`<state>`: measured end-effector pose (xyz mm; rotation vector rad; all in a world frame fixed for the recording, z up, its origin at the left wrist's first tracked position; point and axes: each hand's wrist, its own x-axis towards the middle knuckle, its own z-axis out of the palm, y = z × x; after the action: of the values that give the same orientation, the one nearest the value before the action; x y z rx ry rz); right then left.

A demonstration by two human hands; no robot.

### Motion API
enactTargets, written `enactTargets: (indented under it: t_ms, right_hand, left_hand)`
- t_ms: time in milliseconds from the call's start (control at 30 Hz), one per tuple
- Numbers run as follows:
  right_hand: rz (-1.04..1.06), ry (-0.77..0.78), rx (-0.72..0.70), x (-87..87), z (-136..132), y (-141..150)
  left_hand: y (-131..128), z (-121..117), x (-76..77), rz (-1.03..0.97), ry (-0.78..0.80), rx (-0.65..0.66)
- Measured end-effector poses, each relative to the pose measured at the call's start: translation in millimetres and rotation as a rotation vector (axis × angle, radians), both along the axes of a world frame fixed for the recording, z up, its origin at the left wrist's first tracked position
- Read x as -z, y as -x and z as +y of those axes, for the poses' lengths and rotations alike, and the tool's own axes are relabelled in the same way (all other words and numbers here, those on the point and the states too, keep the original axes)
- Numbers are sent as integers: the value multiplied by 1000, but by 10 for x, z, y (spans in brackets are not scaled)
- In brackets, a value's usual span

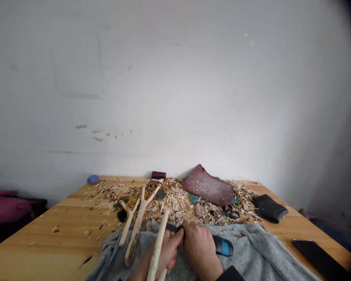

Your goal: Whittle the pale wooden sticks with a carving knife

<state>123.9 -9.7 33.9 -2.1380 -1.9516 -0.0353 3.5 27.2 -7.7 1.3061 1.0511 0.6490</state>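
Low in the middle, my left hand [169,251] is closed around a pale, peeled wooden stick [158,244] that points up and away. A second pale prong shows beneath it. My right hand [200,246] wraps round a knife with a black and blue handle [224,246], whose dark front part reaches left toward the stick. The two hands meet at the thumbs. Whether the edge touches the wood is hidden. Beside my left hand, two peeled forked sticks [138,222] lean on a grey cloth [248,253].
Wood shavings [175,195] cover the back of the wooden table [46,242]. Among them lie a maroon leather piece [209,186], scissors [229,214] and a thread spool [158,175]. A black folded piece [269,208] and a phone [320,257] lie right; a blue round object [93,179] sits back left.
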Motion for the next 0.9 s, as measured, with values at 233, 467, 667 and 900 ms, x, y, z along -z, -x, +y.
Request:
enactTargets:
  t_ms: [233, 467, 667, 900]
  right_hand:
    - [-3, -2, 14, -9, 6, -2]
    - [57, 27, 14, -23, 29, -22]
    - [101, 57, -53, 12, -3, 1]
    - [85, 55, -27, 12, 4, 4]
  left_hand:
    - [-26, -13, -1, 42, -31, -43]
    - [-71, 20, 135, -32, -22, -136]
    - [17, 79, 90, 5, -86, -32]
    - [65, -33, -128, -151, 66, 21]
